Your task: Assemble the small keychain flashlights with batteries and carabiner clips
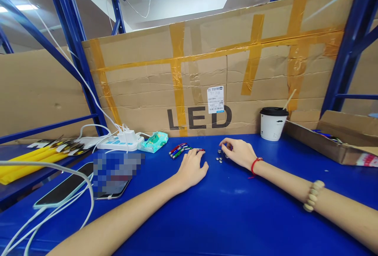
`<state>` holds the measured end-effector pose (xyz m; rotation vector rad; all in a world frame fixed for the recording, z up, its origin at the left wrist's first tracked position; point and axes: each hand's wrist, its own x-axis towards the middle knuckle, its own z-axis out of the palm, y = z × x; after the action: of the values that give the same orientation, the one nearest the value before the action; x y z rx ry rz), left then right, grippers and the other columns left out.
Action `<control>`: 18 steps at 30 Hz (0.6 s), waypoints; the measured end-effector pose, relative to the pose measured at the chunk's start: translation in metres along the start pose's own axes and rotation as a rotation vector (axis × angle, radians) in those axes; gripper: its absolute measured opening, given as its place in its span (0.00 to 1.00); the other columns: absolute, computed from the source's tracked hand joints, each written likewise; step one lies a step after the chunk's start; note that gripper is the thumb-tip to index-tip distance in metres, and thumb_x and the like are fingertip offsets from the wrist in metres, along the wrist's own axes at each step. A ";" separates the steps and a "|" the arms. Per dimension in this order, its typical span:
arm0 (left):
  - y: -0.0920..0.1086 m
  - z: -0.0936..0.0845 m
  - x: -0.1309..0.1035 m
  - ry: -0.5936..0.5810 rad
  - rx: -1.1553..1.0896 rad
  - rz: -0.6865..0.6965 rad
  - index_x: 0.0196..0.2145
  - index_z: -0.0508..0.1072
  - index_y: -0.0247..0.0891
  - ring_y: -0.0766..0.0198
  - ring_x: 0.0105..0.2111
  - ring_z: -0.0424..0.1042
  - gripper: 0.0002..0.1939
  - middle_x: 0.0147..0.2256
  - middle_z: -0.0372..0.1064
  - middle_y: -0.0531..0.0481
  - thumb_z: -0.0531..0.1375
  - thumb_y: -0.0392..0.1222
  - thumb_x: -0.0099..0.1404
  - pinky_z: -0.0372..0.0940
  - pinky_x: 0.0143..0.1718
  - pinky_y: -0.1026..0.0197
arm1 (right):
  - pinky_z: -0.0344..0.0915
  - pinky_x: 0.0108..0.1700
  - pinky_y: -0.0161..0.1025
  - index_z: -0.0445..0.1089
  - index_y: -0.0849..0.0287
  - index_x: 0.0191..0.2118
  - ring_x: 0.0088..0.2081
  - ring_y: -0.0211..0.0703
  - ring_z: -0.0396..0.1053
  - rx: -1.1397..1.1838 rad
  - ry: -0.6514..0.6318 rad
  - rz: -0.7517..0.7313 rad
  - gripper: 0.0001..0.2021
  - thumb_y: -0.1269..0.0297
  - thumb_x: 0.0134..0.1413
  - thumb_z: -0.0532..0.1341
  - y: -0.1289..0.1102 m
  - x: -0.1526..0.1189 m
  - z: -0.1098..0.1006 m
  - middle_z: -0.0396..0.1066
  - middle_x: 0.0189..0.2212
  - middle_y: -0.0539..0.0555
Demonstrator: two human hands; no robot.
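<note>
My left hand (192,169) lies palm down on the blue tabletop, fingers stretched forward and thumb apart. Its fingertips reach the small shiny tubes (178,151), red, green and silver, which lie in a loose group; part of the group is hidden behind the hand. To the right, my right hand (239,152) rests with its fingers curled down and in toward the table. Whatever those fingers hold, if anything, is hidden. Just left of them lie several small round silver discs (219,159), like button cells, partly covered by the hand.
A white paper cup (273,125) with black lid and stirrer stands behind my right hand, beside an open cardboard box (330,142). Left are a green soft pack (154,142), a power strip (121,142), a phone (63,189), white cables and yellow packets (35,161). A cardboard wall (141,91) closes the back.
</note>
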<state>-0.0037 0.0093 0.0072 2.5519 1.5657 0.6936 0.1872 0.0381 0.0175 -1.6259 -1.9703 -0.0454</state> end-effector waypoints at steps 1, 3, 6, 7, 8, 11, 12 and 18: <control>0.000 0.000 0.000 -0.002 -0.008 0.025 0.50 0.63 0.36 0.55 0.53 0.55 0.20 0.51 0.59 0.43 0.49 0.41 0.60 0.51 0.54 0.52 | 0.52 0.26 0.34 0.71 0.53 0.29 0.25 0.38 0.65 0.098 0.041 -0.003 0.10 0.63 0.47 0.52 -0.001 0.000 0.000 0.69 0.21 0.47; 0.000 -0.001 0.000 -0.006 -0.012 0.065 0.50 0.63 0.36 0.56 0.53 0.56 0.20 0.51 0.59 0.43 0.49 0.40 0.60 0.52 0.54 0.53 | 0.54 0.25 0.33 0.68 0.56 0.26 0.22 0.36 0.62 0.385 0.083 0.011 0.10 0.61 0.48 0.52 -0.005 -0.001 0.002 0.65 0.19 0.47; 0.000 -0.001 0.000 0.006 -0.003 0.064 0.48 0.65 0.37 0.56 0.51 0.58 0.18 0.49 0.62 0.44 0.50 0.39 0.60 0.53 0.53 0.53 | 0.53 0.18 0.32 0.57 0.58 0.17 0.14 0.31 0.53 0.905 -0.002 0.104 0.15 0.55 0.47 0.54 -0.012 -0.002 0.006 0.54 0.13 0.44; 0.000 -0.001 0.000 0.016 -0.002 0.054 0.47 0.65 0.37 0.56 0.50 0.59 0.18 0.48 0.62 0.45 0.50 0.39 0.60 0.53 0.53 0.54 | 0.51 0.16 0.31 0.54 0.58 0.16 0.13 0.30 0.50 1.046 -0.047 0.143 0.17 0.55 0.46 0.55 -0.015 -0.003 0.008 0.51 0.11 0.43; 0.000 -0.001 0.001 0.025 -0.001 0.046 0.47 0.66 0.38 0.57 0.49 0.60 0.17 0.47 0.63 0.45 0.50 0.39 0.59 0.54 0.53 0.54 | 0.49 0.14 0.30 0.51 0.57 0.14 0.12 0.29 0.48 1.163 -0.093 0.186 0.18 0.55 0.45 0.56 -0.018 -0.004 0.009 0.48 0.10 0.42; -0.001 0.001 0.001 0.028 0.005 0.054 0.45 0.67 0.38 0.57 0.48 0.60 0.16 0.45 0.63 0.46 0.50 0.38 0.60 0.54 0.52 0.54 | 0.44 0.12 0.29 0.47 0.57 0.12 0.10 0.26 0.43 1.393 -0.234 0.321 0.21 0.58 0.45 0.58 -0.027 -0.007 0.008 0.43 0.08 0.41; -0.002 0.001 0.002 0.024 0.008 0.062 0.45 0.67 0.37 0.57 0.48 0.60 0.16 0.45 0.63 0.45 0.50 0.38 0.60 0.55 0.52 0.54 | 0.42 0.12 0.28 0.45 0.57 0.12 0.10 0.26 0.41 1.441 -0.285 0.355 0.22 0.59 0.45 0.58 -0.030 -0.009 0.007 0.42 0.07 0.40; -0.007 0.006 0.005 0.059 -0.018 0.054 0.43 0.66 0.39 0.58 0.46 0.62 0.14 0.44 0.62 0.47 0.50 0.35 0.59 0.55 0.49 0.53 | 0.40 0.11 0.26 0.45 0.58 0.12 0.10 0.24 0.40 1.603 -0.573 0.403 0.23 0.62 0.45 0.60 -0.040 -0.017 0.002 0.43 0.07 0.40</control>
<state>-0.0051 0.0176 0.0013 2.5929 1.5050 0.7913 0.1517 0.0136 0.0211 -0.8025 -1.1230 1.7762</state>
